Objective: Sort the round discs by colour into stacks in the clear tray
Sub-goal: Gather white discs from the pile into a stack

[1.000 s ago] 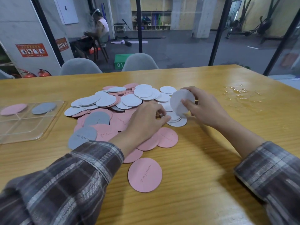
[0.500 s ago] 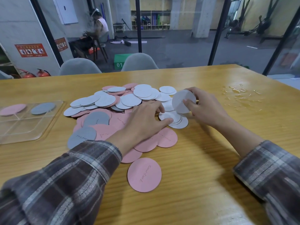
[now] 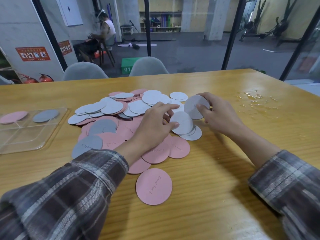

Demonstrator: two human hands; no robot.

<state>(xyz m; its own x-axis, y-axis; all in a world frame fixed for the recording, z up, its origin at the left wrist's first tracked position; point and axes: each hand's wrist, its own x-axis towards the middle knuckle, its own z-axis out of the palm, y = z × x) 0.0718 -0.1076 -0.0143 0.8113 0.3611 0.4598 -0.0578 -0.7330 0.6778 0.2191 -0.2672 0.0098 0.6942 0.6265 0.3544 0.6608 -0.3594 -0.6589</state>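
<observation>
The right hand [image 3: 220, 116] is closed on a small stack of white discs [image 3: 194, 106], held tilted on edge above the right side of the pile [image 3: 121, 118], thumb across the near face and the fingers wrapped behind. The left hand [image 3: 155, 125] pinches one more white disc [image 3: 181, 122] between thumb and fingertips; that disc is lifted at its near edge off a couple of white ones lying flat beneath it, and it sits just beside and slightly below the held stack, almost touching its lower rim. That closeness is what the coming move seems to turn on: the lifted disc lies to the left of and toward the person from the right hand's stack, so the left hand is the nearer one to pass it across, tipping its flat face to match the stack's tilt. The tray [image 3: 43, 135] is well apart at the far left of the table [image 3: 225, 170], closer to the left arm, with one pink disc [image 3: 13, 116] and one grey disc [image 3: 45, 115] in separate back compartments and the front ones bare. Most discs remain loose, pink and grey toward the near left, white further back, so the sorting looks barely begun
</observation>
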